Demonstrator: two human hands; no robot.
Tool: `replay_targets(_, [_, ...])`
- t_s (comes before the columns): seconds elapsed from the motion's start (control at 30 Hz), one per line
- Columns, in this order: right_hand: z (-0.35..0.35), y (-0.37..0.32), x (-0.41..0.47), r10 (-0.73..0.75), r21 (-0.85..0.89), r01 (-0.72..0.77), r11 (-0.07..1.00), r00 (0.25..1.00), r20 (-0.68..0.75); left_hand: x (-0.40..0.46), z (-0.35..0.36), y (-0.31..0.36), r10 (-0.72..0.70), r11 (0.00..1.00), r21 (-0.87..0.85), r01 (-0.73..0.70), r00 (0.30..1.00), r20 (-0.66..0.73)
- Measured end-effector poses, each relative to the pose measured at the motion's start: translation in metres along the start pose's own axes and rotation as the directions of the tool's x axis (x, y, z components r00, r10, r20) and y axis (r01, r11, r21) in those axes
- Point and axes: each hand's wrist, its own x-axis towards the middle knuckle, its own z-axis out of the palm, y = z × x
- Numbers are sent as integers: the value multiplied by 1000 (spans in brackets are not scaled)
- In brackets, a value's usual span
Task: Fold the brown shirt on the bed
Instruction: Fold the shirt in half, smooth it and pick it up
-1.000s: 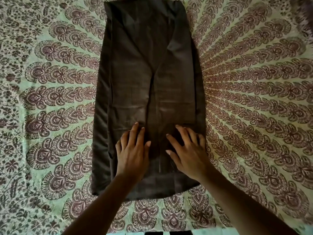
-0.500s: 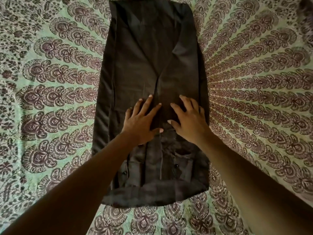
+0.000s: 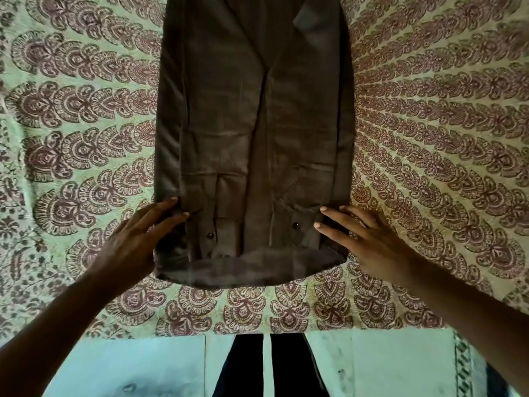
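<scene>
Brown shirt [image 3: 252, 124] lay folded into a long strip on the patterned bedsheet [image 3: 86, 110].
Flanked at 9 and 3 o'clock near its hem: left hand [image 3: 134, 242] and right hand [image 3: 369, 239], fingers straight, touched the edges.

One brown shirt [image 3: 254, 133] lies on one patterned bedspread [image 3: 429, 124], filling the middle from twelve o'clock down toward six. Two buttons show on it: one button [image 3: 210, 235] at about seven o'clock of the shirt's lower end, a second button [image 3: 295, 225] at about five o'clock. Two hands are in view, the left hand [image 3: 134, 245] at eight o'clock and the right hand [image 3: 369, 245] at four o'clock. Two dark trouser legs [image 3: 269, 368] show at six o'clock.
</scene>
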Motion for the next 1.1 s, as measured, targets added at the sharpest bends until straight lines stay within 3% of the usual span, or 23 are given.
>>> replay_targets(0.17, [-3,9,8,-84,-132,92,987,995,60,-5,-10,-14,115,979,157,-127,990,84])
replay_targets(0.37, [-4,5,24,-231,-192,225,955,973,-8,19,-8,-17,222,940,273,-206,974,-31])
replay_targets(0.57, [-10,3,34,-217,-109,210,972,975,-50,31,-13,-6,326,932,206,-299,938,-115])
replay_targets(0.7, [-13,2,43,-69,147,91,985,987,-148,46,-16,-4,185,983,19,-185,983,-13])
replay_targets(0.77, [-23,0,52,134,433,-71,899,984,-117,56,-23,-3,98,987,-123,-102,995,-34])
replay_targets(0.87, [-52,4,67,370,760,-249,601,929,11,81,-45,-5,11,867,-499,-1,1000,17])
replay_targets(1.0, [-83,43,100,496,917,-199,346,868,2,131,-86,-4,-170,602,-790,119,985,19])
replay_targets(1.1, [-100,80,144,622,969,-149,198,783,-6,178,-103,-15,-321,461,-866,191,946,38])
